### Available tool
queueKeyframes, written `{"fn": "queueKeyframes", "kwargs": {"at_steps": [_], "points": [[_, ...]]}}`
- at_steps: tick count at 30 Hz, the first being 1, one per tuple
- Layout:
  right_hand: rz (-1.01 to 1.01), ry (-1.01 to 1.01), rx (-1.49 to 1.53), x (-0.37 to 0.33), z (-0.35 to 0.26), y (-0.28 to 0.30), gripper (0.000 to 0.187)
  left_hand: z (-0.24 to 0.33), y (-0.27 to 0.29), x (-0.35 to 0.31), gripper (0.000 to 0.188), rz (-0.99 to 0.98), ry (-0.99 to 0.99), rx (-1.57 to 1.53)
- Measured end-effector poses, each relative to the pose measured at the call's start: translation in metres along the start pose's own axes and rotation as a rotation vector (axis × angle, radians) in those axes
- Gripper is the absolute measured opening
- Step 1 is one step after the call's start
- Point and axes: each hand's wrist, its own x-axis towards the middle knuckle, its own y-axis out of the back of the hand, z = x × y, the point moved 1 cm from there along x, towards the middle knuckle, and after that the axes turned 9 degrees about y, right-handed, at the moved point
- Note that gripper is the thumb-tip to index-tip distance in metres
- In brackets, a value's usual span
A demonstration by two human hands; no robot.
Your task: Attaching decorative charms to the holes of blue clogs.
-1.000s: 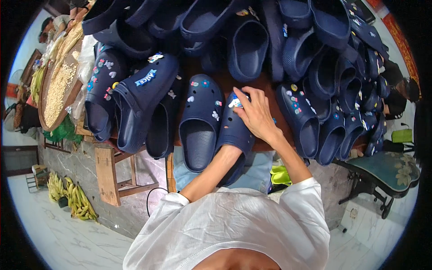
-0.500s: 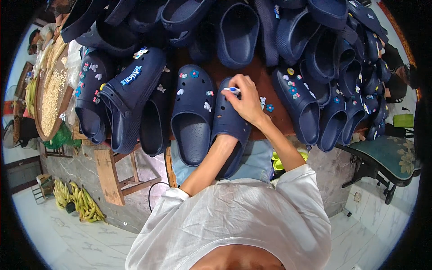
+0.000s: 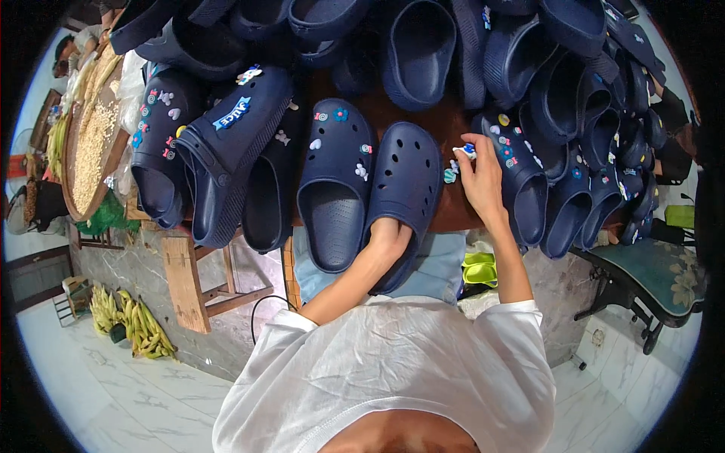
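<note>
On the wooden counter [image 3: 445, 208], crowded with navy clogs, the left hand [image 3: 390, 236] is pushed into the heel opening of a plain clog [image 3: 404, 177], its fingers hidden inside, so I cannot tell how they are set. Just left of it, touching, lies a decorated clog [image 3: 334, 177] with small coloured charms on its toe. The right hand [image 3: 479, 177] rests on the bare wood to the right of the plain clog, fingertips pinched together on a small blue-and-white charm [image 3: 467, 150]; another charm [image 3: 449, 175] lies just beside it. Close on the right a row of clogs [image 3: 559, 189] hems the hand in, and more are heaped along the far edge. At far left sits a round tray of grain [image 3: 91, 143]; bananas [image 3: 132, 328] lie on the floor below, and a green chair [image 3: 649, 275] stands to the right.
</note>
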Motion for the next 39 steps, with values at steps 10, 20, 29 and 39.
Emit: {"fn": "queueKeyframes", "kwargs": {"at_steps": [10,20,29,39], "points": [[-0.133,0.066,-0.143,0.006,0.006,-0.017,0.032,0.0,0.014,-0.037,0.032,-0.147,-0.07,0.29],[0.054,0.13,0.028,-0.043,-0.039,0.013,0.023,-0.002,0.024,-0.044,0.023,-0.241,-0.105,0.27],[-0.086,-0.098,0.276,-0.163,-0.073,-0.014,0.071,-0.008,-0.002,-0.066,0.022,-0.308,-0.083,0.306],[-0.36,-0.415,0.435,-0.192,-0.063,-0.02,0.057,-0.049,0.004,-0.091,0.066,-0.528,-0.149,0.623]]}}
